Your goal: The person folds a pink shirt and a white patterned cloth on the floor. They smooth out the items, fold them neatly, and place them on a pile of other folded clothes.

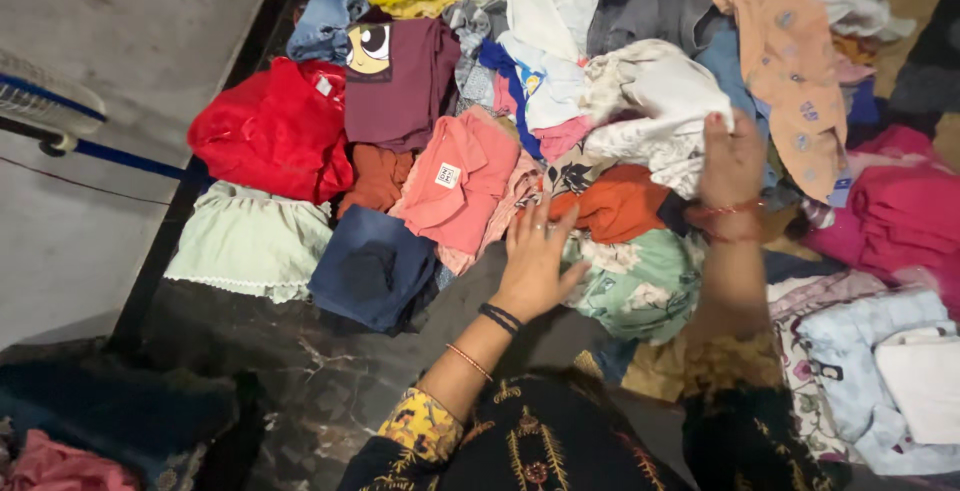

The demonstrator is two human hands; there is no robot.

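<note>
White, soft and light, the cloth (655, 111) atop the pile (450, 181) is gripped at its edge by the right hand (730, 161); a bunched fold is judged the surest hold. The left hand (530, 261) is laid flat, released.

Dark marble table (300, 371), grey floor (130, 41).

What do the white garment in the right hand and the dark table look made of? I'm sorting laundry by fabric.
The white garment, gripped by the right hand, looks like thin woven cotton: matte, finely crinkled, with a faint print. The fibre can't be told for sure. The table looks like polished dark stone, perhaps marble: glossy, with pale veins.
</note>
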